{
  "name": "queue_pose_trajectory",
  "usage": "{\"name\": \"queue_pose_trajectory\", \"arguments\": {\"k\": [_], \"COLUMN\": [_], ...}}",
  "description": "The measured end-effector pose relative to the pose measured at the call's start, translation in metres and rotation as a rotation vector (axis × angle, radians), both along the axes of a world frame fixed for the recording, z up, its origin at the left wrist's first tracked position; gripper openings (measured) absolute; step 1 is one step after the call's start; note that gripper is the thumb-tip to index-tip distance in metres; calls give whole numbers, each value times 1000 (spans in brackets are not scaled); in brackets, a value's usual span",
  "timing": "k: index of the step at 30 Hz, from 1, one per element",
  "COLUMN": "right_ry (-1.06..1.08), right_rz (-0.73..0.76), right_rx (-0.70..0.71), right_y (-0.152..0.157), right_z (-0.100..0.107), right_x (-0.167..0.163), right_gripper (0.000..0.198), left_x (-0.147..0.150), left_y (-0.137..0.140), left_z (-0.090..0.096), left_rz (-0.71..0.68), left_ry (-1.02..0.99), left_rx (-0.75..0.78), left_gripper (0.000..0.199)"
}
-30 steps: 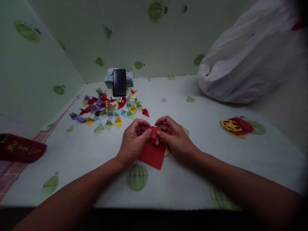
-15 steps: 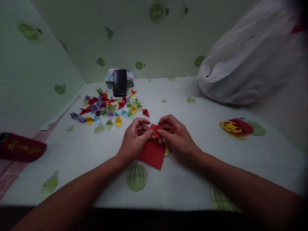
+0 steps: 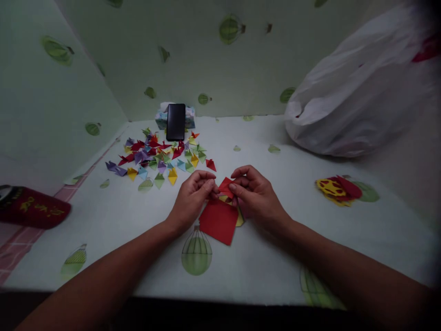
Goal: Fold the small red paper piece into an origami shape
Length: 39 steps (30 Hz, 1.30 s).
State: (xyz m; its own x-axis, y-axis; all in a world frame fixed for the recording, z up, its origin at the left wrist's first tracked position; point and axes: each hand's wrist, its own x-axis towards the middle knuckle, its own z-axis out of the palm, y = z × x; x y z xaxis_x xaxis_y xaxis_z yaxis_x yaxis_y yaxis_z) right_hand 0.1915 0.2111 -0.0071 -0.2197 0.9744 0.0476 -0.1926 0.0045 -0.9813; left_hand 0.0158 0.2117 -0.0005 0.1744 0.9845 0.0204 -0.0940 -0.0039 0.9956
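Observation:
My left hand (image 3: 190, 198) and my right hand (image 3: 255, 195) meet at the middle of the table, both pinching a small folded red paper piece (image 3: 225, 186) between thumb and fingers. Just below it a square red paper sheet (image 3: 218, 220) lies flat on the tablecloth, with a bit of yellow paper (image 3: 240, 219) showing under its right edge. My fingers hide part of the folded piece.
A pile of several coloured folded paper pieces (image 3: 160, 156) lies at the back left, in front of a black phone (image 3: 176, 121) propped on a tissue box (image 3: 161, 118). A white plastic bag (image 3: 361, 92) fills the right. Red-yellow papers (image 3: 338, 187) lie right; a dark red case (image 3: 32, 207) sits left.
The folded red piece has turned a little between my fingers and shows more of its face. My view has shifted slightly; the hands stay in the same spot.

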Motion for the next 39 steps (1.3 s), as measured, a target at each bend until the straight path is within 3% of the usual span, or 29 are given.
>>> {"name": "queue_pose_trajectory", "arguments": {"k": [5,11,21,31,35,39], "right_ry": [-55,-48,-99,-71,1,19], "right_rz": [-11,4,111,-57,-10,95], "right_rx": [23,43,-52,-85,-81,-100], "right_y": [-2,-5,1,0,-2,-5], "right_z": [1,2,1,3,0,-1], "right_x": [-1,-2,1,2,-2,-3], "right_gripper": [23,19,26,27,29,27], "left_x": [1,2,-3,-3,3,3], "left_y": [-2,-4,3,4,-1,-2], "left_z": [2,0,11,0,-3,-2], "left_rz": [-73,-73,-74,29,-79,-59], "left_ry": [161,209,411,223,124,134], "left_rx": [-27,21,199,139,36,59], "left_gripper": [28,27,24,22,24,25]}}
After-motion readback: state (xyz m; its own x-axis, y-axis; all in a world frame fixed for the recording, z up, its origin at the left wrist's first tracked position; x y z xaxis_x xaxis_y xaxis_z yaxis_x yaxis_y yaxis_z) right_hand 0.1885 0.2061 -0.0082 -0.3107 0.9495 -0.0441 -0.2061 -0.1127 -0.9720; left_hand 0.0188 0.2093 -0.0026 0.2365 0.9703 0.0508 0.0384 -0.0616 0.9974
